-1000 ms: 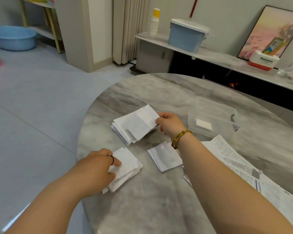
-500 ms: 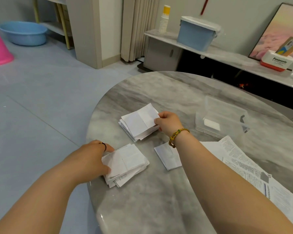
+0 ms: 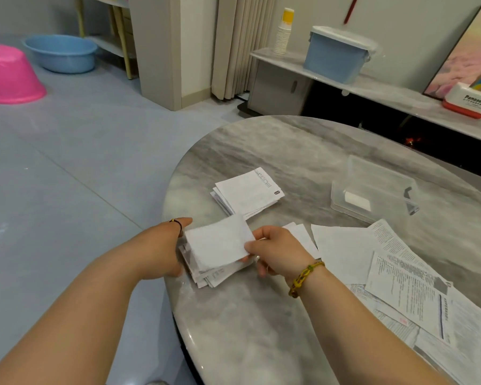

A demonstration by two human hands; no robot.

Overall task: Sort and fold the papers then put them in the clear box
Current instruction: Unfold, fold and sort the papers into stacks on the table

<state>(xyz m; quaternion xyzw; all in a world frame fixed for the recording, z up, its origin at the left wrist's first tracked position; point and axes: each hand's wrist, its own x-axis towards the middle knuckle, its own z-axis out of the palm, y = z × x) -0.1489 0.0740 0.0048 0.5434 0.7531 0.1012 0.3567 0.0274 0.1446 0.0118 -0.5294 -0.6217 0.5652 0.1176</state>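
Our right fingers (image 3: pixel 251 247) pinch a folded paper (image 3: pixel 217 241) by its right edge, on top of the stack (image 3: pixel 215 275) that our left fingers (image 3: pixel 184 222) grip at its left side on the table (image 3: pixel 261 329). Beyond the fingers we see a second stack (image 3: pixel 247 193); farther right, well apart, stands the clear box (image 3: pixel 372 173) with one white slip (image 3: pixel 357 200) inside. Loose sheets (image 3: pixel 345 251) spread just right of our right fingers.

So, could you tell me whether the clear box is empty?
Not empty: a small white paper lies inside the clear box, near its left end.
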